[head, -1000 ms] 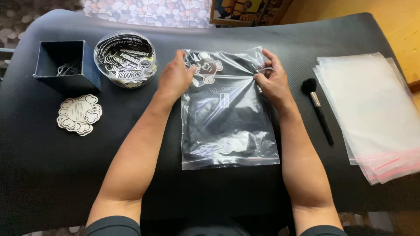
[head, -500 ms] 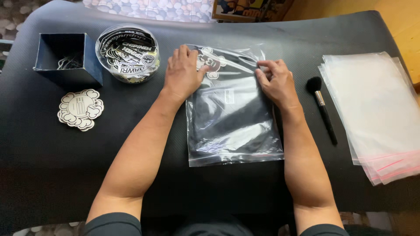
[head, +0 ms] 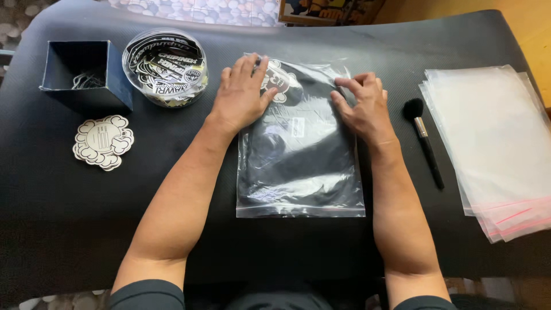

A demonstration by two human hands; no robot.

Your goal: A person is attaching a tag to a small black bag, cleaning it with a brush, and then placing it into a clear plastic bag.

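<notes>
Left hand (head: 244, 95) lies flat, fingers released, on the clear zip bag (head: 299, 155) at frame centre; right hand (head: 364, 106) fingers pinch its upper right edge.

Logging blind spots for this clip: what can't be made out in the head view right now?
- Top edge of the clear bag: covered by the left hand and right hand, so whether it is sealed cannot be told.
- Dark item inside the bag: glare on the plastic hides what kind of thing it is.
- Blue box contents: in shadow; only a thin chain shows.
- Stack of empty bags: count unclear, sheets overlap.
</notes>
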